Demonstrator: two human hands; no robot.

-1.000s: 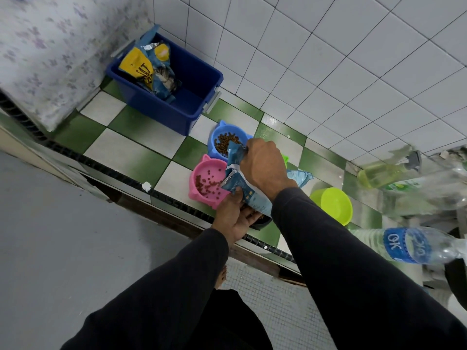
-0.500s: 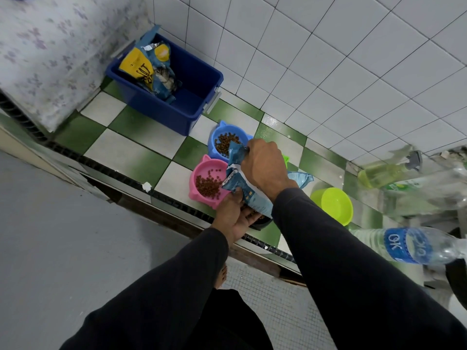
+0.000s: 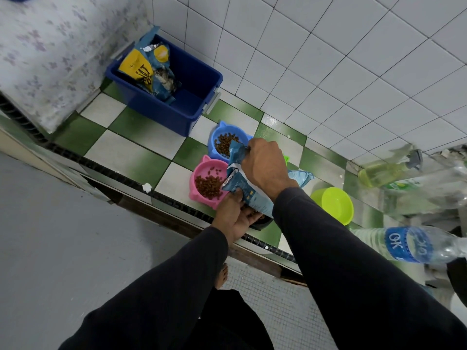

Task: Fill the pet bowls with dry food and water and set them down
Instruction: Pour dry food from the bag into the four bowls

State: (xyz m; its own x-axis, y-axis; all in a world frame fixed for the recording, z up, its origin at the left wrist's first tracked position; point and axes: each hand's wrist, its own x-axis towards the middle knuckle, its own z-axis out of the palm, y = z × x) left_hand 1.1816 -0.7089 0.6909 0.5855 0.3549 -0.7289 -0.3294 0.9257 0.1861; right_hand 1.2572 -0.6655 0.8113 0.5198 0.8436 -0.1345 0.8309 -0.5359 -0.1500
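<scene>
Pet bowls, head view: pink bowl (image 3: 207, 183) sits on the green-and-white tiled ledge (image 3: 131, 157) near its front edge, part-filled with brown kibble. Blue bowl (image 3: 225, 144) is just behind it, toward the wall, also holding kibble. We see both hands on a light-blue food bag (image 3: 249, 193) tilted with its mouth at the pink bowl's right rim. Right hand (image 3: 265, 165) is clenched on the bag's upper edge; left hand (image 3: 233, 218) grasps the bag's lower part from beneath. A dark bowl (image 3: 262, 222) shows under the bag, mostly hidden; contents unclear. Green bowl (image 3: 334, 204) stands to the right on the ledge, apart from the others, looks dry. Navy bin (image 3: 177, 114) at the ledge's back left holds a yellow-and-blue bag (image 3: 149, 69). Water bottle (image 3: 414, 245) with blue label at right edge, a spray bottle (image 3: 386, 170) of yellowish liquid beyond it.
</scene>
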